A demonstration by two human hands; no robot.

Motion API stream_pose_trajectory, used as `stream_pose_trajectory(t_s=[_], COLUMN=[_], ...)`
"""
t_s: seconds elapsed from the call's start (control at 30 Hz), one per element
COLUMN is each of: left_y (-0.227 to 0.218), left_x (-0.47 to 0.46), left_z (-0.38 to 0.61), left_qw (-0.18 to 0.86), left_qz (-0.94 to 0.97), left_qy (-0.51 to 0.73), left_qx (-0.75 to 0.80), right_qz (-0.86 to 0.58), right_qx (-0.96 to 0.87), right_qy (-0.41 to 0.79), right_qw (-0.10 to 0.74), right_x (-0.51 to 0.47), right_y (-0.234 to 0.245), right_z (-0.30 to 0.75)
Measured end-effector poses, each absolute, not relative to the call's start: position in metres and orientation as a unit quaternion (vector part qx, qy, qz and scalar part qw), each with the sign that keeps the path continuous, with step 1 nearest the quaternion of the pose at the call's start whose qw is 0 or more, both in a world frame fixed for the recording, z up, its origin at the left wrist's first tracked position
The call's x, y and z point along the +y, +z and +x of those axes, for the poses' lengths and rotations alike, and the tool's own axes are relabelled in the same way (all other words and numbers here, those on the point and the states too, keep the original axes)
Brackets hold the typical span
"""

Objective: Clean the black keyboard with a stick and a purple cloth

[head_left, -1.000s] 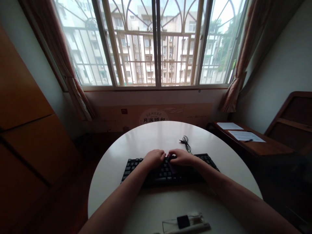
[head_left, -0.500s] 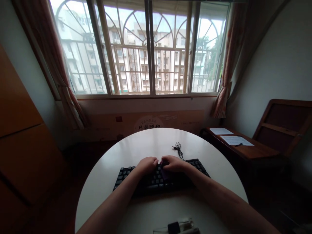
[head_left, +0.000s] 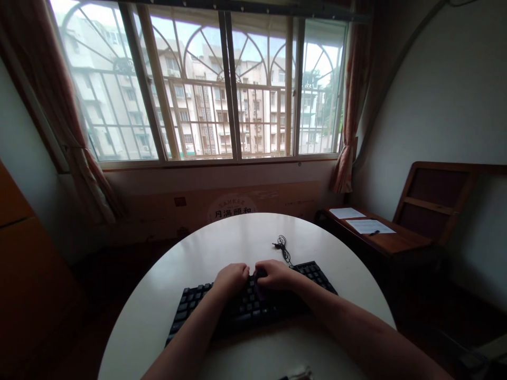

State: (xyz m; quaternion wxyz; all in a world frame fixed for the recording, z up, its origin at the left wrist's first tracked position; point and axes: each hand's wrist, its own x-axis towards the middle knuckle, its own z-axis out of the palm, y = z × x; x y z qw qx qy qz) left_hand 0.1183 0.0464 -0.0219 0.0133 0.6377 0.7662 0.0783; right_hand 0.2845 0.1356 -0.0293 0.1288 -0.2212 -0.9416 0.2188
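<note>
A black keyboard [head_left: 241,311] lies on the white round table, partly covered by my forearms. Over its upper middle, my left hand [head_left: 233,278] is closed with the fingers curled in; whatever they hold is hidden. Close beside it, my right hand [head_left: 273,274] grips a dark purple cloth [head_left: 259,287], which hangs down over the keys. Only a small gap separates the two hands. Behind the right hand, the keyboard's coiled black cable [head_left: 283,248] rests on the tabletop.
The white round table [head_left: 138,316] carries the keyboard. At its near edge, a small object [head_left: 299,374] is mostly cut off. A wooden bench [head_left: 407,241] at the right holds paper sheets [head_left: 370,226] and a pen [head_left: 374,233]. A barred window and curtains are ahead.
The camera view has shifted, so the table and hands appear farther left and slightly lower. Both hands stay closed over the keyboard; less of the purple cloth shows.
</note>
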Motion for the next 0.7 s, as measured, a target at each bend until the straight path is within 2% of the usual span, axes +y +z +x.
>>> stream_pose_trajectory(t_s=[0.17,0.3,0.57,0.7], left_y=[-0.0193,-0.0171,-0.0158,-0.0149], left_x=[0.0444,0.0423,0.0396,0.0398], left_z=[0.1199,0.1234,0.1271,0.127], left_qw=[0.012,-0.001,-0.027,-0.021], left_qz=[0.644,0.641,0.617,0.613], left_qy=[0.077,0.068,0.059,0.057], left_qx=[0.761,0.765,0.784,0.788], right_qz=[-0.234,-0.272,-0.213,-0.24], right_qx=[-0.942,-0.934,-0.952,-0.942], right_qy=[0.212,0.19,0.185,0.188], right_qw=[0.114,0.134,0.121,0.137], right_x=[0.1351,0.1302,0.1351,0.1336], right_y=[-0.0294,-0.0318,-0.0315,-0.0337], right_z=[0.2835,0.2799,0.2842,0.2828])
